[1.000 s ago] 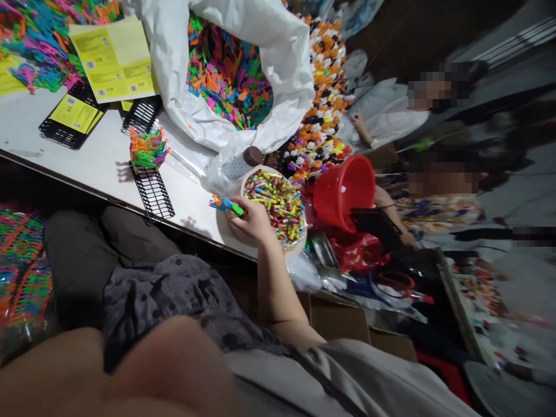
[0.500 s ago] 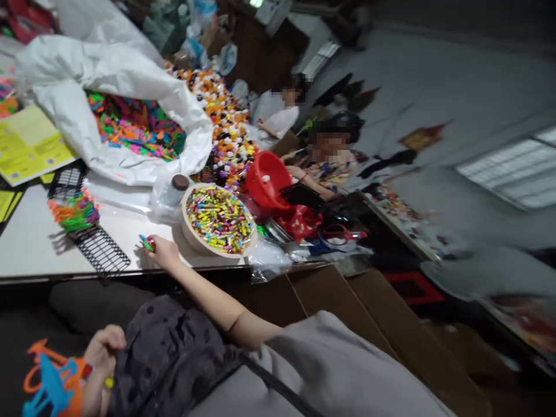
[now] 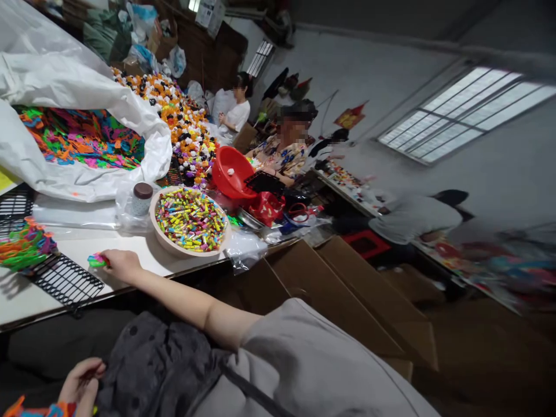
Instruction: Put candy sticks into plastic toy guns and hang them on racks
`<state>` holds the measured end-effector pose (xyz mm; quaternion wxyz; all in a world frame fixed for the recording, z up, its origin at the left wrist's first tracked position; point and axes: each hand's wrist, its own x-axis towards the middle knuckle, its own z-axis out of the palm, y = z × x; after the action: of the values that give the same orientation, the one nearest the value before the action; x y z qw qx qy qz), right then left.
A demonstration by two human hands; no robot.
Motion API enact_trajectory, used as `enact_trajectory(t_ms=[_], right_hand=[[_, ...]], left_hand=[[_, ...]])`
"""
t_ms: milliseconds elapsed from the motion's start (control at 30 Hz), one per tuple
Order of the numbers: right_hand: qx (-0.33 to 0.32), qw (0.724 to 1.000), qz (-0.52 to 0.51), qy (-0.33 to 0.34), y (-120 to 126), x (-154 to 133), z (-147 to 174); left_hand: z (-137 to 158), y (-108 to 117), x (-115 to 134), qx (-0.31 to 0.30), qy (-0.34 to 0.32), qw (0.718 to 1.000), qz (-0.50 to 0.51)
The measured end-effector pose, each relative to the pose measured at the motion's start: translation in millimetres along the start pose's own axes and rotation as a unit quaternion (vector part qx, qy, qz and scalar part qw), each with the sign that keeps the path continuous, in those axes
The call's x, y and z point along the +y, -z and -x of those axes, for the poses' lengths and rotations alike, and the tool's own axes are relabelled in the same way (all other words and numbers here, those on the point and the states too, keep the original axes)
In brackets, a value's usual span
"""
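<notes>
My right hand [image 3: 121, 266] is stretched over the table, its fingers closed round small green and pink plastic pieces [image 3: 97, 260]. Just below it is a black plastic grid basket [image 3: 67, 282]. A heap of orange, green and pink plastic figures [image 3: 26, 249] sits on the basket's left part. Low at the left edge, my left hand [image 3: 82, 379] is by my lap, fingers curled, with orange and blue plastic figures [image 3: 47, 410] at it, partly cut off by the frame. Right of my right hand stands a pale bowl [image 3: 171, 248] full of small colourful cylinders [image 3: 191, 220].
A white sack [image 3: 156, 145] of coloured plastic pieces stands behind, beside a brown-lidded jar [image 3: 142, 200]. Beyond are a large pile of orange, white and black pieces [image 3: 174, 110] and a red basin [image 3: 232, 174]. Cardboard boxes [image 3: 304, 278] flank me. Several people work farther off.
The view has swung right, so the table things sit farther left. My right hand still holds small pieces. The figures at my left hand have slipped mostly below the frame.
</notes>
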<state>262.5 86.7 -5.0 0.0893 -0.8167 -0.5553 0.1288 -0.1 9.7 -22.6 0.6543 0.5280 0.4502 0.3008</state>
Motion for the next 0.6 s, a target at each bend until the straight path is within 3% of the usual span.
enact_trajectory(t_ms=[167, 300, 367, 433, 500, 533, 600], right_hand=[[-0.046, 0.998, -0.044, 0.026, -13.0, 0.8, -2.0], [-0.069, 0.985, -0.159, 0.006, -2.4, 8.5, -7.6], [-0.019, 0.974, -0.222, -0.050, 11.2, 11.4, -8.1], [0.077, 0.947, -0.288, -0.122, 26.7, 8.6, -1.4], [0.138, 0.913, -0.359, -0.138, 39.3, -3.3, 15.5], [0.130, 0.903, -0.394, -0.112, 43.3, -12.7, 27.9], [0.040, 0.895, -0.444, -0.022, 46.9, -35.0, 58.2]], left_hand=[[-5.7, 10.8, 1.3, -0.071, -0.012, 0.994, -0.084], [-0.6, 8.4, 0.5, -0.013, 0.018, 1.000, -0.001], [-2.2, 8.4, -4.2, -0.007, 0.047, 0.998, 0.049], [-7.3, 10.3, -9.6, -0.010, 0.050, 0.997, 0.051], [-11.7, 11.1, -10.4, 0.023, -0.005, 1.000, -0.001], [-11.9, 9.9, -7.7, 0.048, -0.049, 0.997, -0.046], [-7.4, 3.5, 4.3, 0.076, -0.124, 0.977, -0.154]])
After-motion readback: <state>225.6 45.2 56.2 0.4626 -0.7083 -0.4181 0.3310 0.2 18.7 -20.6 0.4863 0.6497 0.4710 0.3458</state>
